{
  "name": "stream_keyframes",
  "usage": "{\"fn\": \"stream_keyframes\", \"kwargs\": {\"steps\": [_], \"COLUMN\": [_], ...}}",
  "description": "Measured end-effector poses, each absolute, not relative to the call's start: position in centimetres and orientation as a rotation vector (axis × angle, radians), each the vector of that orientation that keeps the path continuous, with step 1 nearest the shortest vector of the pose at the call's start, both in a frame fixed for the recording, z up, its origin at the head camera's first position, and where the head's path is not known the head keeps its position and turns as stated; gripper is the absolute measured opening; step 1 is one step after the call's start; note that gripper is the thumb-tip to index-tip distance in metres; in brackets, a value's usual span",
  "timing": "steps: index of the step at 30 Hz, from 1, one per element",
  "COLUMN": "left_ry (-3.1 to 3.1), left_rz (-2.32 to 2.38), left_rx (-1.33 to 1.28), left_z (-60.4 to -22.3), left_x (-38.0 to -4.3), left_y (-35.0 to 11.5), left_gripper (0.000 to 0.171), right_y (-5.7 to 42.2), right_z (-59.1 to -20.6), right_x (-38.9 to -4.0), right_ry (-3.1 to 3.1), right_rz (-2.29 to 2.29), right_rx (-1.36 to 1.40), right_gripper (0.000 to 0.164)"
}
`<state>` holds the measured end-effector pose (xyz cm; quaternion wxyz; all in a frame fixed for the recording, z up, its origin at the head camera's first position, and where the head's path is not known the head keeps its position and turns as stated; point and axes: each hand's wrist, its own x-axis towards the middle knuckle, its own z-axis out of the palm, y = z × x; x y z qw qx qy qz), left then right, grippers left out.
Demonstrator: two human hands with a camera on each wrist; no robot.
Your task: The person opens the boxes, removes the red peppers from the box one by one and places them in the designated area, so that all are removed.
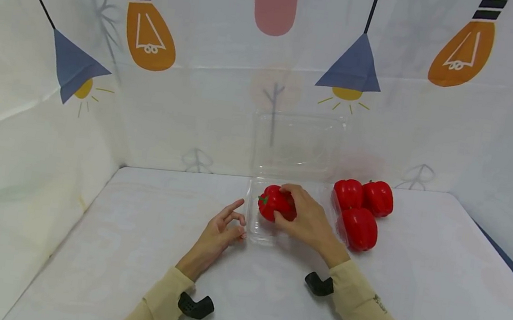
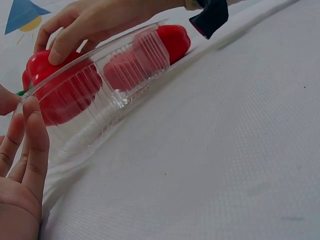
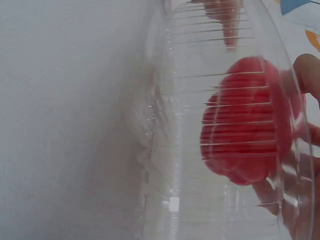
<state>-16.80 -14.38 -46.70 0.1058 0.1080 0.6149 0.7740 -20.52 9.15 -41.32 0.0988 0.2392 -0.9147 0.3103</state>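
Observation:
A red bell pepper (image 1: pixel 274 203) with a green stem sits inside a clear plastic clamshell container (image 1: pixel 254 234). My right hand (image 1: pixel 304 216) grips it from above and the right, fingers and thumb on its sides. At the container's left edge, my left hand (image 1: pixel 221 233) pinches the rim between thumb and fingers, as the left wrist view shows (image 2: pixel 25 165). Through the ribbed clear wall, the right wrist view shows the same pepper (image 3: pixel 245 125) with my right fingers behind it.
Three more red bell peppers (image 1: pixel 359 229) lie clustered just right of the container. Its clear lid (image 1: pixel 299 144) stands raised against the patterned back curtain (image 1: pixel 216 96). A white cloth covers the table (image 1: pixel 132 230).

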Motion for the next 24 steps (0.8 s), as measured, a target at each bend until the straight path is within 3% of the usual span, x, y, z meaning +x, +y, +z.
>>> {"fn": "stream_keyframes", "kwargs": {"steps": [24], "left_ry": [1.788], "left_rz": [2.287], "left_rx": [0.350], "left_z": [-46.8], "left_x": [-16.9], "left_y": [-14.6], "left_gripper": [0.068], "right_y": [10.5], "right_z": [-40.0], "right_x": [-19.7], "right_ry": [-2.632], "right_rz": [1.029], "right_rx": [0.740], "right_gripper": [0.057]}}
